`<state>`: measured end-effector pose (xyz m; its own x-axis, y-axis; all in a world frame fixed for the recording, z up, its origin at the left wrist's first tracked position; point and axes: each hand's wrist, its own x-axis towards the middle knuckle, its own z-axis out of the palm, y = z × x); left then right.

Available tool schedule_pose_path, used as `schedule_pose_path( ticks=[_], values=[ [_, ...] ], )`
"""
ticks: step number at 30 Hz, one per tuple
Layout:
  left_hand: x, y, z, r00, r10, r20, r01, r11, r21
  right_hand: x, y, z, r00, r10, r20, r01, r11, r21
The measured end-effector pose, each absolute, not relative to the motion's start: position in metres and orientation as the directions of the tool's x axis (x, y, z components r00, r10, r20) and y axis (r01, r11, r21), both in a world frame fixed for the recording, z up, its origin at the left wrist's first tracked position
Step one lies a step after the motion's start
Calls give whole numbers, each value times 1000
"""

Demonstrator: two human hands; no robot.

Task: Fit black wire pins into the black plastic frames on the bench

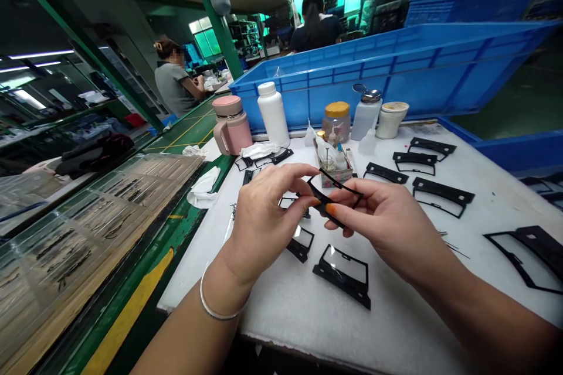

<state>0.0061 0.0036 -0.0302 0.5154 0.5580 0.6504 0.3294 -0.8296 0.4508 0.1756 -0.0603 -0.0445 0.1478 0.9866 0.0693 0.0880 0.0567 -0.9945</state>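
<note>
L hand (pixel 259 217) & R hand (pixel 389 228) pinch black frame (pixel 341 183) mid-air, fingertips gripping its edges. More frames (pixel 342 275) lie on bench (pixel 281 310).

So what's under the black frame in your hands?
Under the black frame, the white work surface carries more black frames, one lying clear nearer you. Your left hand and right hand cover the spot directly beneath, so what lies there can't be seen.

Our worktop (pixel 281 316): white-surfaced | we count black frames with clear film (pixel 341 275) lying flat across it | along the back we have a pink mug (pixel 231 126), white bottle (pixel 273 114), yellow-lidded jar (pixel 336 120) | at left, a crumpled white cloth (pixel 203 187)
</note>
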Motion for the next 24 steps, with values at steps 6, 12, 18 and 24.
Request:
schedule_pose_path(
  ticks=[6, 12, 18, 24],
  values=[
    [5, 4, -29, 522, 559, 644, 332, -829, 450, 174, -63, -43, 156, 979, 129, 131, 109, -985],
    [4, 4, -29, 523, 564, 639, 341, -826, 449, 173, -65, -44, 174, 969, 174, 268, 124, -956],
    [5, 3, -28, 521, 550, 653, 353, -835, 421, 171, -66, -45, 187, 956, 226, 395, 137, -908],
    [8, 2, -28, 545, 477, 690, 340, -878, 338, 171, -66, -46, 218, 942, 255, 457, 133, -879]
  ],
)
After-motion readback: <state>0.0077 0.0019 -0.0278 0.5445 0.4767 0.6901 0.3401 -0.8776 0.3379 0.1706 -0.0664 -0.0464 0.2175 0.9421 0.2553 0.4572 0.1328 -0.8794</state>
